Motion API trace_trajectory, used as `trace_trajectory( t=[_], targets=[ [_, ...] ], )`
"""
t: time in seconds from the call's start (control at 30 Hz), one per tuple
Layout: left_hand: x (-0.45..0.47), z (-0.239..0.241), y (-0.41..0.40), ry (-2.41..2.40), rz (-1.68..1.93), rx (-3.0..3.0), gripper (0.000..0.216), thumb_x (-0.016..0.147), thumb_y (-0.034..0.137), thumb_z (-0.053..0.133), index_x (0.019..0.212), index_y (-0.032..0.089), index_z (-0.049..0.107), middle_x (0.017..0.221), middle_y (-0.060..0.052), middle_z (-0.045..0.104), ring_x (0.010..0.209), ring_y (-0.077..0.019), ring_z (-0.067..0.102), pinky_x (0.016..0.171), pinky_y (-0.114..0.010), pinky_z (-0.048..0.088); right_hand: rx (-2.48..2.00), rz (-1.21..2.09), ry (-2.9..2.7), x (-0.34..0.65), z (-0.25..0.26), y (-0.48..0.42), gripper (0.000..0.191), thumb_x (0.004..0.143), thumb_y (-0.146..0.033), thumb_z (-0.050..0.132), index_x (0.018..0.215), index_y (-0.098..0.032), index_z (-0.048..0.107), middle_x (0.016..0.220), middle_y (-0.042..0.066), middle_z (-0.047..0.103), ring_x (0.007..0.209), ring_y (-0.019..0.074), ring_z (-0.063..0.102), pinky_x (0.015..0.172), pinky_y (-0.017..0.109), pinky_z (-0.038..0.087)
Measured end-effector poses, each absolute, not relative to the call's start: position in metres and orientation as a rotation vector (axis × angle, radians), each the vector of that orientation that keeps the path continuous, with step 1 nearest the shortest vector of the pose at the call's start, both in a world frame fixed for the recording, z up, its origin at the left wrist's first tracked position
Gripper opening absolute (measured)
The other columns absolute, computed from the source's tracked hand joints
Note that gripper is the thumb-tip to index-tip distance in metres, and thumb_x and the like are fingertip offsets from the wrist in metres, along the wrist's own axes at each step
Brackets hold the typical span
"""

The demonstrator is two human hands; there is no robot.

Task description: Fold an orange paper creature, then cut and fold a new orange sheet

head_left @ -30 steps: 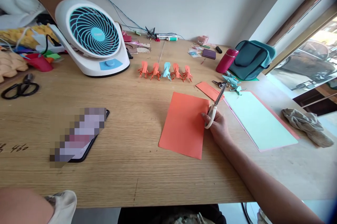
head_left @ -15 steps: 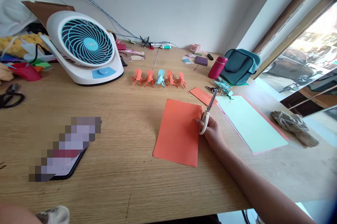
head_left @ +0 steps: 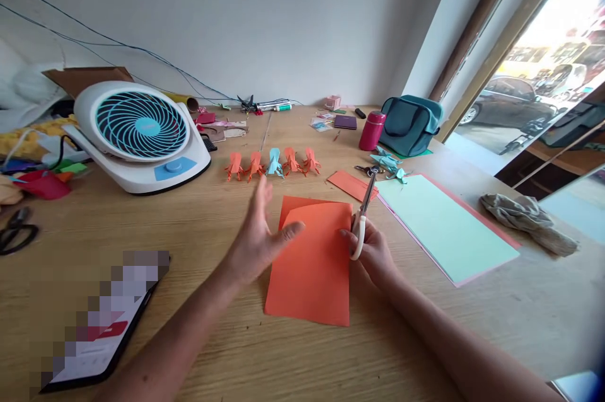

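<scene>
A sheet of orange paper (head_left: 312, 269) lies on the wooden table before me. Its upper layer bends up at the far left corner, with a second orange layer showing beneath. My right hand (head_left: 373, 251) is closed around white-handled scissors (head_left: 362, 225), blades pointing away from me. The same hand's thumb and fingers pinch the paper's right edge. Over the paper's left side hovers my left hand (head_left: 258, 238), fingers raised and thumb spread, holding nothing. Whether its thumb touches the paper I cannot tell.
Several folded paper figures (head_left: 274, 164) stand in a row beyond the paper. A white fan (head_left: 142, 131) and a phone (head_left: 104, 333) are on the left. To the right are an orange strip (head_left: 350, 186), pale green sheets (head_left: 449, 225), a pink bottle (head_left: 372, 131) and a cloth (head_left: 529, 222).
My left hand has come in from the lower left to the paper. The top orange layer now curls up, baring another below. My right hand keeps the scissors and paper edge.
</scene>
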State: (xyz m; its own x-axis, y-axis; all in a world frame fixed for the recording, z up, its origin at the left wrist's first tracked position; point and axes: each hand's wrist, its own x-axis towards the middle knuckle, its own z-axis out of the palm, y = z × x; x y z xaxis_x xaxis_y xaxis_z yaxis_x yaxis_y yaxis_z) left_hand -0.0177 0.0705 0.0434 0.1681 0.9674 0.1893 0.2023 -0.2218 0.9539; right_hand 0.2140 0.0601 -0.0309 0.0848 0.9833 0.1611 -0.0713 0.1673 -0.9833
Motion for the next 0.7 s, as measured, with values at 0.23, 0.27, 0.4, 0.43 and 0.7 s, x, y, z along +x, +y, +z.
trace_trajectory(
  t=[0.23, 0.27, 0.4, 0.43, 0.7],
  targets=[
    [-0.007, 0.004, 0.074, 0.999, 0.901, 1.139, 0.065, 0.072, 0.043, 0.078, 0.127, 0.019, 0.051, 0.130, -0.015, 0.060, 0.114, -0.0305, 0.060, 0.093, -0.041, 0.050, -1.099, 1.080, -1.133, 0.216, -0.024, 0.056, 0.032, 0.076, -0.040, 0.074, 0.071, -0.023, 0.047, 0.063, -0.006, 0.045, 0.054, 0.0108, 0.037, 0.051, 0.024, 0.036],
    [-0.008, 0.000, 0.074, 0.942, 0.869, 1.049, 0.058, 0.072, 0.042, 0.078, 0.120, 0.019, 0.056, 0.124, -0.014, 0.064, 0.108, -0.0294, 0.064, 0.089, -0.039, 0.052, -1.104, 1.081, -1.131, 0.217, -0.024, 0.056, 0.031, 0.076, -0.039, 0.074, 0.071, -0.023, 0.048, 0.063, -0.006, 0.045, 0.054, 0.0107, 0.037, 0.050, 0.024, 0.035],
    [-0.013, -0.009, 0.074, 0.833, 0.761, 0.817, 0.044, 0.072, 0.036, 0.080, 0.109, 0.018, 0.066, 0.109, -0.012, 0.072, 0.096, -0.0262, 0.068, 0.084, -0.038, 0.053, -1.131, 1.070, -1.130, 0.220, -0.027, 0.057, 0.029, 0.077, -0.038, 0.074, 0.072, -0.023, 0.050, 0.063, -0.005, 0.045, 0.054, 0.0107, 0.037, 0.050, 0.024, 0.035],
    [-0.013, -0.010, 0.073, 0.813, 0.737, 0.786, 0.041, 0.071, 0.035, 0.080, 0.107, 0.018, 0.068, 0.106, -0.011, 0.072, 0.094, -0.0256, 0.069, 0.084, -0.038, 0.053, -1.138, 1.064, -1.129, 0.220, -0.027, 0.058, 0.030, 0.077, -0.038, 0.074, 0.072, -0.022, 0.050, 0.064, -0.005, 0.046, 0.055, 0.0107, 0.037, 0.050, 0.024, 0.035],
    [-0.013, -0.014, 0.075, 0.836, 0.750, 0.785, 0.035, 0.070, 0.038, 0.081, 0.097, 0.017, 0.072, 0.098, -0.010, 0.075, 0.089, -0.0250, 0.070, 0.080, -0.035, 0.054, -1.174, 1.073, -1.126, 0.223, -0.026, 0.058, 0.023, 0.077, -0.040, 0.073, 0.086, -0.024, 0.059, 0.067, -0.004, 0.047, 0.056, 0.0114, 0.040, 0.049, 0.024, 0.036]
  ],
)
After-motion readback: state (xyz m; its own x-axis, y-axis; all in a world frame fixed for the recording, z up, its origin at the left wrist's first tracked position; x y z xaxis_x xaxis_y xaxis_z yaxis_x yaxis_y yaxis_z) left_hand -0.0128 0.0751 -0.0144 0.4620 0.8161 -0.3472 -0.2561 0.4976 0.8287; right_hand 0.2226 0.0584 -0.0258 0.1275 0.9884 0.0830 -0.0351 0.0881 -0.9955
